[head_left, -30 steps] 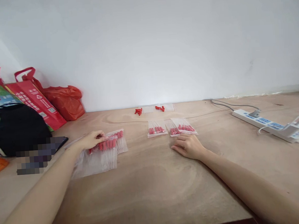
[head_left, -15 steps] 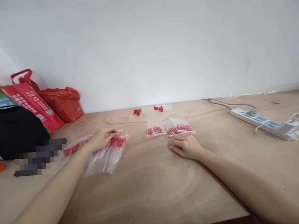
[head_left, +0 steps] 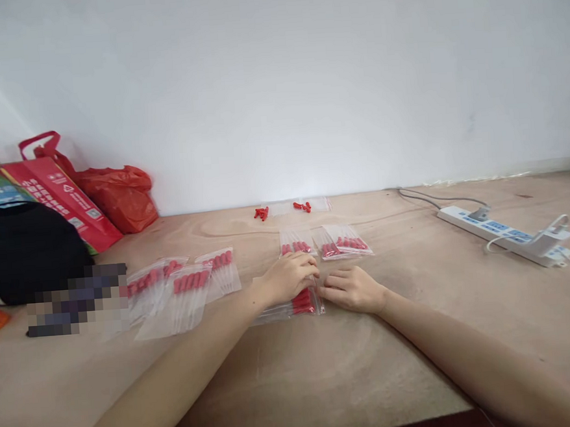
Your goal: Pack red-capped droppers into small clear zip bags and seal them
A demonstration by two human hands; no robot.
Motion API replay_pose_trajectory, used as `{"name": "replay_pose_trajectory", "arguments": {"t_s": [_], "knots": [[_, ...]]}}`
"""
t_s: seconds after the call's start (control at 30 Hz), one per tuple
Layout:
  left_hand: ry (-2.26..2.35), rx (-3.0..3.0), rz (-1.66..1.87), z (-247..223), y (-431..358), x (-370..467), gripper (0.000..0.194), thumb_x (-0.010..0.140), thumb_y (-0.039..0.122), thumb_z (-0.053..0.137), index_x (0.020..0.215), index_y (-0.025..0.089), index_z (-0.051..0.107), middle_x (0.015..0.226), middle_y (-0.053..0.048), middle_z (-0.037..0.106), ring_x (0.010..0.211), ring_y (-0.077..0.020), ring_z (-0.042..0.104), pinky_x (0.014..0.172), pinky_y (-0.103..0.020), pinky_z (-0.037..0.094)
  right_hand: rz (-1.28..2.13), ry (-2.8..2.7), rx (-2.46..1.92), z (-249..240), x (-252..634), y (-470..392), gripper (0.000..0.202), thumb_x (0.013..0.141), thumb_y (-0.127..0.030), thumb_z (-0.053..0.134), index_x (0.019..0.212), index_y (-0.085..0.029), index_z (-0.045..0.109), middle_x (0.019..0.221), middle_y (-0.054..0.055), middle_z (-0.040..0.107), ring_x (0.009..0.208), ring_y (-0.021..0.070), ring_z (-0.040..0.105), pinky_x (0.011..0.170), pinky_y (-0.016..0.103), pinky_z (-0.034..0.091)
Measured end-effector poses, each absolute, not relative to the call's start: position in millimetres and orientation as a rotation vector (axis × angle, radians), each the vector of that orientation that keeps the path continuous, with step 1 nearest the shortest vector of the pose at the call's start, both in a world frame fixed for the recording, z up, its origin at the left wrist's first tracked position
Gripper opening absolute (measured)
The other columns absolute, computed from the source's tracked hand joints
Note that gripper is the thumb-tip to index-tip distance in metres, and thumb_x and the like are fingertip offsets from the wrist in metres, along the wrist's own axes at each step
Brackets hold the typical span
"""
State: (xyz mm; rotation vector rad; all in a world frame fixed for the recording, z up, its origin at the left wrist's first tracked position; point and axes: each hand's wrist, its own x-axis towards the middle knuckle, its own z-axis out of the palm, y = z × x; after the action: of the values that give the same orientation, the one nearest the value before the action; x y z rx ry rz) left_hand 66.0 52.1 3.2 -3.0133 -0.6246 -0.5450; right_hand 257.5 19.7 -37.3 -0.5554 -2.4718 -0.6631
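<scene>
Near the middle of the wooden table, a clear zip bag with red pieces (head_left: 303, 301) lies under my left hand (head_left: 292, 277), whose curled fingers grip its upper part. My right hand (head_left: 351, 289) rests on the table, its bent fingertips at the bag's right edge; whether they pinch it is hidden. Just behind the hands lies a bag of red pieces (head_left: 296, 246), with two overlapping bags (head_left: 349, 243) to its right. More filled bags (head_left: 191, 282) are spread out to the left. Loose red pieces (head_left: 261, 213) lie by flat bags near the wall.
A white power strip (head_left: 498, 230) with plugs and cables stands on the right of the table. On the left are a black bag (head_left: 28, 251), a red shopping bag (head_left: 64, 196), a red plastic bag (head_left: 122, 195) and a blurred dark item (head_left: 76, 303).
My left hand has moved right from the left-hand bags, bringing one bag to the middle. My right hand has stayed nearly in place, slightly lower.
</scene>
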Motion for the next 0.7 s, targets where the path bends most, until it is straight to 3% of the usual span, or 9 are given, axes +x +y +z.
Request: {"name": "replay_pose_trajectory", "arguments": {"t_s": [0.07, 0.23, 0.37, 0.47, 0.57, 0.7], "knots": [[-0.753, -3.024, -0.558, 3.2, 40.1, 54.9, 0.016, 0.079, 0.02, 0.054, 0.094, 0.019, 0.058, 0.099, -0.005, 0.058, 0.091, -0.0181, 0.055, 0.081, -0.03, 0.043, -0.686, -2.507, -0.524, -36.7, 255.8, 20.5, 0.023, 0.088, -0.018, 0.036, 0.085, -0.02, 0.059, 0.069, 0.0, 0.055, 0.058, 0.0088, 0.046, 0.052, 0.023, 0.03], [-0.886, -3.098, -0.436, -1.9, 15.3, 12.6, 0.058, 0.074, 0.042, 0.059, 0.125, 0.022, 0.038, 0.122, -0.01, 0.048, 0.107, -0.0238, 0.049, 0.085, -0.035, 0.044, -0.633, -2.523, -0.581, -37.5, 249.8, 23.3, 0.024, 0.088, -0.017, 0.035, 0.082, -0.02, 0.059, 0.087, 0.003, 0.058, 0.066, 0.0079, 0.051, 0.053, 0.02, 0.033], [-0.824, -3.11, -0.337, -8.1, 25.3, -9.7, 0.042, 0.083, 0.031, 0.05, 0.123, 0.025, 0.042, 0.124, -0.008, 0.048, 0.111, -0.0212, 0.047, 0.09, -0.036, 0.041, -0.585, -2.516, -0.635, -38.7, 242.4, 23.4, 0.025, 0.088, -0.015, 0.032, 0.085, -0.018, 0.057, 0.096, 0.004, 0.06, 0.071, 0.0083, 0.053, 0.054, 0.02, 0.034], [-0.851, -3.013, -0.461, -10.6, 38.2, -15.8, 0.031, 0.086, 0.018, 0.04, 0.113, 0.025, 0.053, 0.115, -0.007, 0.054, 0.106, -0.0197, 0.05, 0.09, -0.038, 0.041, -0.58, -2.482, -0.642, -38.3, 233.6, 22.0, 0.025, 0.088, -0.017, 0.034, 0.078, -0.017, 0.057, 0.077, 0.002, 0.061, 0.064, 0.0089, 0.051, 0.053, 0.022, 0.032], [-0.899, -2.931, -0.658, -10.1, 36.5, -12.7, 0.034, 0.081, 0.011, 0.039, 0.109, 0.02, 0.055, 0.112, -0.01, 0.054, 0.104, -0.0209, 0.051, 0.088, -0.039, 0.042, -0.621, -2.403, -0.628, -37.7, 223.9, 19.8, 0.024, 0.087, -0.02, 0.039, 0.07, -0.018, 0.057, 0.059, -0.001, 0.056, 0.057, 0.0095, 0.047, 0.05, 0.023, 0.028], [-0.772, -3.052, -0.732, -11.5, 19.7, 2.4, 0.045, 0.072, 0.022, 0.056, 0.117, 0.017, 0.048, 0.113, -0.011, 0.052, 0.102, -0.0208, 0.051, 0.086, -0.033, 0.045, -0.639, -2.314, -0.641, -37.6, 216.9, 18.1, 0.024, 0.086, -0.021, 0.043, 0.068, -0.018, 0.058, 0.058, -0.001, 0.055, 0.057, 0.0096, 0.046, 0.049, 0.025, 0.025]]}}
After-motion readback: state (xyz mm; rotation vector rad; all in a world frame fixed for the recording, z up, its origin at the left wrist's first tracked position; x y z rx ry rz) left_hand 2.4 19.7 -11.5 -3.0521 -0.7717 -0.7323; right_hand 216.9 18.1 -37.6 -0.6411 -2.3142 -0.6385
